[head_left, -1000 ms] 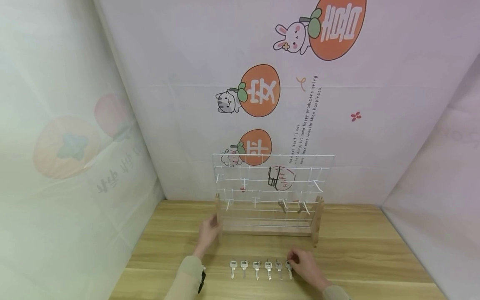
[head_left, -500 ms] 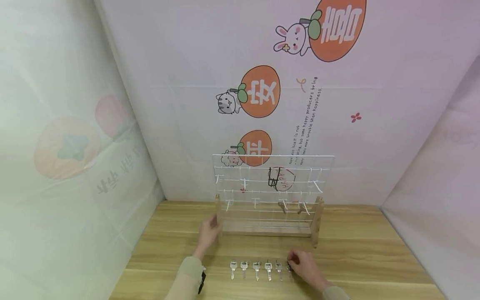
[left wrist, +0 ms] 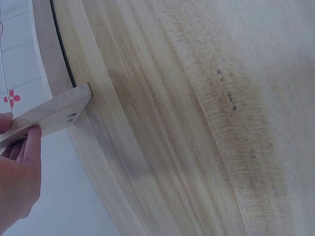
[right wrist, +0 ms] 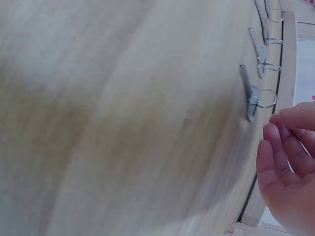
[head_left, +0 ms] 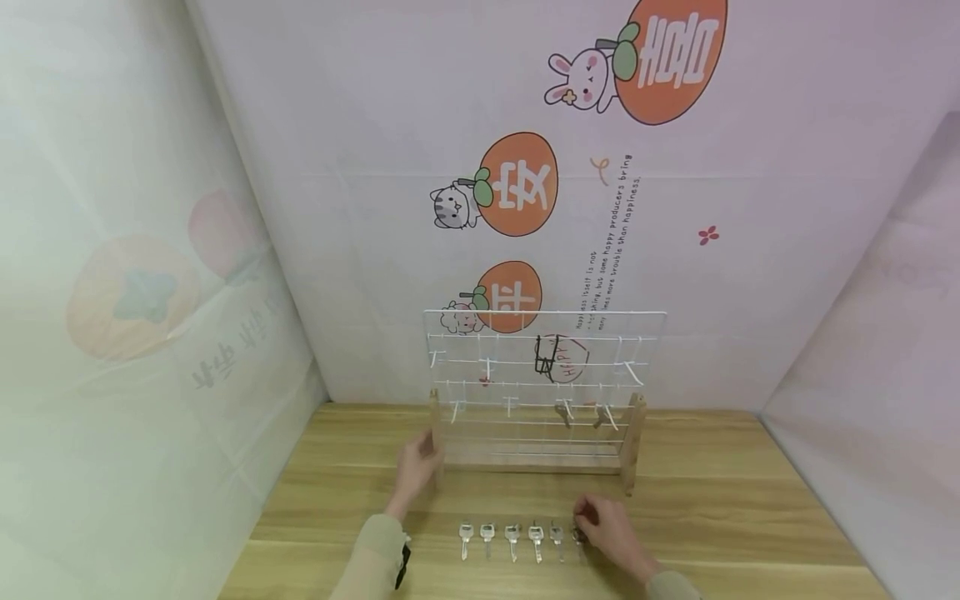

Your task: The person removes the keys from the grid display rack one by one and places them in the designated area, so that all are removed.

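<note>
My left hand (head_left: 417,467) grips the left wooden foot (left wrist: 59,110) of a white wire grid rack (head_left: 547,312), thumb on one side and fingers on the other. Several silver keys with split rings lie in a row on the table in front of the rack. My right hand (head_left: 609,529) is at the right end of that row, its thumb and fingertips together on the rightmost key (head_left: 578,534), which looks tilted and is partly hidden by the fingers. In the right wrist view the fingertips meet beside a key (right wrist: 251,98) and its ring; contact there is hard to make out.
Two keys (head_left: 563,414) hang on lower right hooks of the rack. Other white hooks (head_left: 632,372) and a black wire holder (head_left: 546,357) sit higher up. Printed white cloth (head_left: 375,250) forms walls behind and on both sides of the wooden table (head_left: 750,500).
The rightmost key lay flat with its blade plainly visible; now it looks tilted and shortened at my right fingertips. Both hands have stayed in place.
</note>
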A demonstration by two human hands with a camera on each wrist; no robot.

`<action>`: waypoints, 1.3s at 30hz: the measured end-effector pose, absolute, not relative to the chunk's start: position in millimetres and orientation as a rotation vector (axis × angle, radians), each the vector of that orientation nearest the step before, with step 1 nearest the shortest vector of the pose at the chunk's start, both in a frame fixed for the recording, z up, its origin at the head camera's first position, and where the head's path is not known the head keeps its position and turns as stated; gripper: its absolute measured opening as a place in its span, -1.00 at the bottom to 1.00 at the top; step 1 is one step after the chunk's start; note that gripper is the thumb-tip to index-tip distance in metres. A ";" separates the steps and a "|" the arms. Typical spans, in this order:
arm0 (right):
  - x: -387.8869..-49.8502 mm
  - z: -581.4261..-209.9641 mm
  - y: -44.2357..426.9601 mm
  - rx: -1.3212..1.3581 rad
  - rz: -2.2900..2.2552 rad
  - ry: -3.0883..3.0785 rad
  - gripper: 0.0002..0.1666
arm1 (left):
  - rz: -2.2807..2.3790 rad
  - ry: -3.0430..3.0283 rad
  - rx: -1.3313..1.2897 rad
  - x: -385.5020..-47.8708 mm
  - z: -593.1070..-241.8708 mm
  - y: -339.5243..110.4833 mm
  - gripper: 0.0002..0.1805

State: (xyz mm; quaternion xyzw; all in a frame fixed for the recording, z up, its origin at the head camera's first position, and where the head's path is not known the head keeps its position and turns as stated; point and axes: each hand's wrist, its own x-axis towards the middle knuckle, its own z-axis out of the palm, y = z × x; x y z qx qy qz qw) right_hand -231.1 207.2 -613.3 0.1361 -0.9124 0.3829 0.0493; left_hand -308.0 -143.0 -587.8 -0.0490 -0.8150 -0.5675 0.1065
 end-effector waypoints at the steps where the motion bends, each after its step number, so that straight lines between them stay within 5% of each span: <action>1: -231.7 -611.9 207.3 0.416 1.183 -2.776 -0.87 | -1.669 -2.400 -0.144 -308.1 -587.9 -143.0 -0.47; 39: -278.3 -521.1 171.0 0.097 1.283 -2.274 -0.83 | -1.694 -2.413 -0.121 -303.9 -582.8 -142.9 -0.43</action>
